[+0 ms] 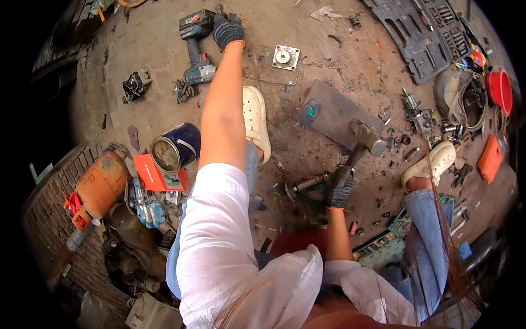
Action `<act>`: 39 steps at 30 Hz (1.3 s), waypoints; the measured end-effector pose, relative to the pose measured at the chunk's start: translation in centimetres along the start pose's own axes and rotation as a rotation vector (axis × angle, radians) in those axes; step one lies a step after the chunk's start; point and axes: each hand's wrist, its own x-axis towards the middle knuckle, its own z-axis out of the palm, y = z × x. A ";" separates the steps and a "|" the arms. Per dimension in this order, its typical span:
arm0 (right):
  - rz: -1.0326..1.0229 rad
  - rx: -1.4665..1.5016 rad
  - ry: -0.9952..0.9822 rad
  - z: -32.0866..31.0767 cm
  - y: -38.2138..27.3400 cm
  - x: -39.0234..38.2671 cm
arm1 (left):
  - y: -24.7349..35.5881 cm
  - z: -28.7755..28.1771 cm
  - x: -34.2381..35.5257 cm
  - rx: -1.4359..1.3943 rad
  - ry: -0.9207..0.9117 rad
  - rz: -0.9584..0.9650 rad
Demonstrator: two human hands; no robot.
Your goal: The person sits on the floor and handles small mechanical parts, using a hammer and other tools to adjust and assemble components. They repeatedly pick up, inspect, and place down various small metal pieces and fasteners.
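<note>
My left hand point(227, 32), in a dark striped knit glove, reaches to the top of the view, fingers closed round a small dark metal piece point(219, 9), its shape unclear. It is beside a cordless power tool point(195, 52) lying on the ground. My right hand point(341, 189), gloved alike, grips the handle of a heavy hammer point(371, 141). The hammer's head is over the near corner of a flat steel plate point(339, 109), which bears a round green piece point(310, 111) at its far end. A square flanged metal fitting point(286, 57) lies beyond the plate.
A blue paint can point(175, 147), red open box point(148, 174) and orange cylinder point(104, 183) sit at left. At right are an open socket case point(411, 46), red bowl point(498, 88), orange case point(489, 157) and scattered metal parts. My sandalled feet flank the plate.
</note>
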 end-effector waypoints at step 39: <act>0.108 -0.232 -0.007 -2.8 -1.4 3.3 | 2.6 -15.2 -34.9 -0.751 -0.121 -0.566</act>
